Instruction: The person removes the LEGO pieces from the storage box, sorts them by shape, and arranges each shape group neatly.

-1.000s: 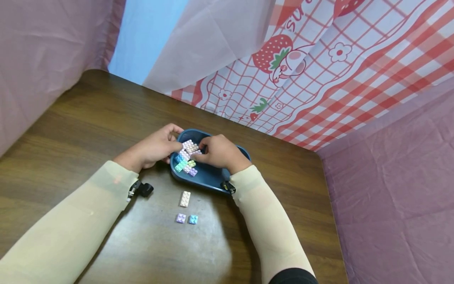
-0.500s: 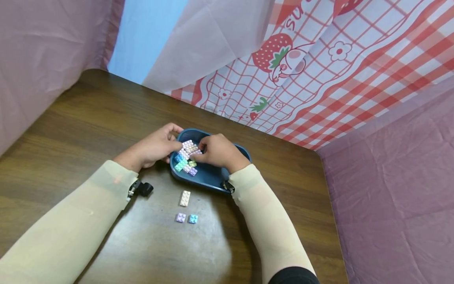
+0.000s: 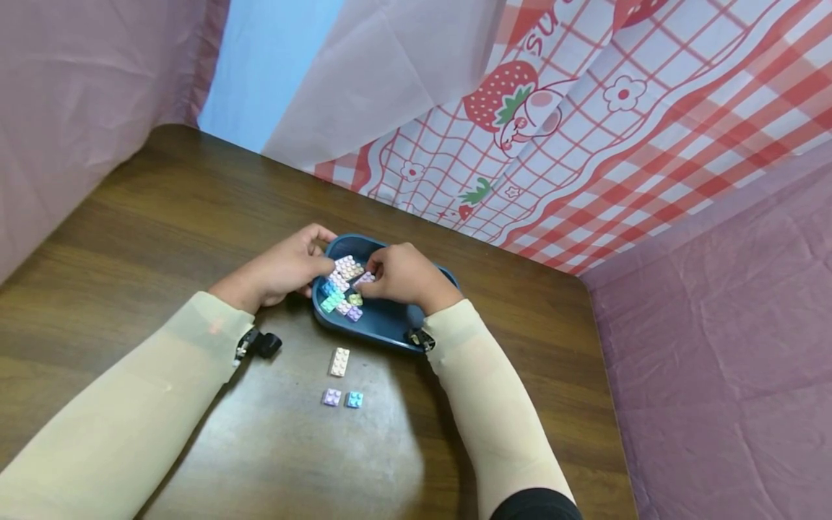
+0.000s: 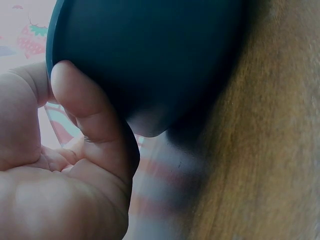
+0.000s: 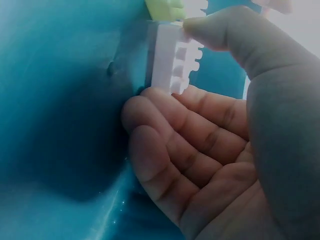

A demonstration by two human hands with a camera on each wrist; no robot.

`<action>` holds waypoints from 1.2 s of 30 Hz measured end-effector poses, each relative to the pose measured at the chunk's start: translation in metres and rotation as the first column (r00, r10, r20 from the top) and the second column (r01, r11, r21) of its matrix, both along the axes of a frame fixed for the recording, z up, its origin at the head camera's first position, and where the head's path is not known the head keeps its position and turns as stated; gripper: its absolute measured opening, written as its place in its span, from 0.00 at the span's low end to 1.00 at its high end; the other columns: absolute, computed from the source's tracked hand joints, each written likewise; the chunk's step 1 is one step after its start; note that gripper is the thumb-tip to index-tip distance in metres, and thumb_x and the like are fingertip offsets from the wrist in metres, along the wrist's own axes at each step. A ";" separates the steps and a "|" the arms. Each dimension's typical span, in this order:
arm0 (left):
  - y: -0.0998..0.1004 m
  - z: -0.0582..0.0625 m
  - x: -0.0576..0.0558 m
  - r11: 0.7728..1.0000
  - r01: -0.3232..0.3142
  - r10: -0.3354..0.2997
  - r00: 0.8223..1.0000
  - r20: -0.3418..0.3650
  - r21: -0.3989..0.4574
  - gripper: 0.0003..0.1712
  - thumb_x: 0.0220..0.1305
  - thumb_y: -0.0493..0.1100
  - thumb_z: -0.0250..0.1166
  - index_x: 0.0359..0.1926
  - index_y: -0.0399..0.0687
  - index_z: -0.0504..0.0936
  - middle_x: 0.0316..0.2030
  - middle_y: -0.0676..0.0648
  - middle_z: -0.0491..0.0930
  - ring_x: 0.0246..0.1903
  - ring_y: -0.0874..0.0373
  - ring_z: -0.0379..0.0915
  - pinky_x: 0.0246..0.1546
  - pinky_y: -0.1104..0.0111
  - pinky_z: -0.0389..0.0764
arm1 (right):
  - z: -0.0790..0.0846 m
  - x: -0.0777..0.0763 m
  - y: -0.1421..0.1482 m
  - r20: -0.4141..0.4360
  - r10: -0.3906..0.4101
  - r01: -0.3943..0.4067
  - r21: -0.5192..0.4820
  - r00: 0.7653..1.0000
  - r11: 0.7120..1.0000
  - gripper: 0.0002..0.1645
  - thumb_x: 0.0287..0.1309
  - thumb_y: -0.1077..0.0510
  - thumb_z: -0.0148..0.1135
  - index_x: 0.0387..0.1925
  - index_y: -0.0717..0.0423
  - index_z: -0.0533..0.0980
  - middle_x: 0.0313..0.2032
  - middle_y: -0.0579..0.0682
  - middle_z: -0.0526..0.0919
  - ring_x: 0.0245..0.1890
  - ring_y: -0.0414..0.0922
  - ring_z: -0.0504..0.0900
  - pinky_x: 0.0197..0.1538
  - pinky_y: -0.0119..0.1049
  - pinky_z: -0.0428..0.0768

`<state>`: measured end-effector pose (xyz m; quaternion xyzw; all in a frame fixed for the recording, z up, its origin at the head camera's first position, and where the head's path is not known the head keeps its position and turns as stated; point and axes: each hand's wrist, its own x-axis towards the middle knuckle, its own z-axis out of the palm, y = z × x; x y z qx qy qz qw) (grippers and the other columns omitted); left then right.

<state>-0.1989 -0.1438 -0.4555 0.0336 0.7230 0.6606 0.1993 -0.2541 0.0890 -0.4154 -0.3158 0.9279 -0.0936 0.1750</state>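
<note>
My left hand [image 3: 286,271] grips the left end of a dark blue oblong tray [image 3: 383,318], thumb at the rim; the left wrist view shows fingers against the outer wall. Inside the tray, my right hand [image 3: 408,276] pinches a pale purple toy building brick [image 5: 167,57] between thumb and fingertips. Its row of studs shows in the right wrist view, low over the tray floor. Beside it lies a heap of pastel bricks, among them white bricks [image 3: 344,267], a mint green brick [image 3: 332,301], a yellow-green brick [image 3: 354,299] and a purple brick [image 3: 354,313].
On the wooden table [image 3: 273,433] in front of the tray lie a cream brick [image 3: 339,362], a small lilac brick [image 3: 332,397] and a small blue brick [image 3: 354,399]. A strawberry-patterned cloth [image 3: 455,166] hangs behind; pink cloth [image 3: 715,325] hangs at the sides.
My right hand has shifted slightly right, drawing the pale purple brick a little away from the heap. The left hand keeps its hold on the tray, and the bricks on the table stay put.
</note>
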 end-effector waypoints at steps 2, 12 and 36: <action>0.000 0.000 0.000 1.000 0.000 0.000 1.000 -0.001 -0.002 0.34 0.69 0.38 0.61 0.72 0.46 0.61 0.41 0.40 0.72 0.25 0.55 0.71 0.21 0.68 0.80 | 0.000 0.000 0.001 -0.005 0.005 -0.005 -0.002 1.000 1.000 0.19 0.58 0.37 0.72 0.37 0.47 0.85 0.26 0.42 0.84 0.25 0.38 0.79 0.31 0.32 0.78; 0.000 0.000 -0.001 1.000 0.000 0.000 1.000 0.003 0.001 0.35 0.70 0.39 0.61 0.74 0.47 0.60 0.43 0.40 0.72 0.26 0.55 0.73 0.21 0.67 0.80 | 0.011 0.001 0.007 -0.059 0.020 -0.022 -0.037 0.998 0.999 0.16 0.55 0.38 0.73 0.34 0.43 0.84 0.25 0.39 0.84 0.25 0.37 0.80 0.31 0.33 0.80; 0.001 0.001 0.000 1.000 -0.008 0.008 1.000 0.017 0.013 0.34 0.71 0.38 0.61 0.73 0.45 0.59 0.44 0.38 0.73 0.29 0.53 0.75 0.21 0.68 0.80 | 0.058 0.056 0.036 -0.121 0.047 -0.069 -0.181 0.992 0.981 0.17 0.57 0.41 0.76 0.42 0.45 0.86 0.29 0.37 0.85 0.28 0.33 0.80 0.37 0.31 0.84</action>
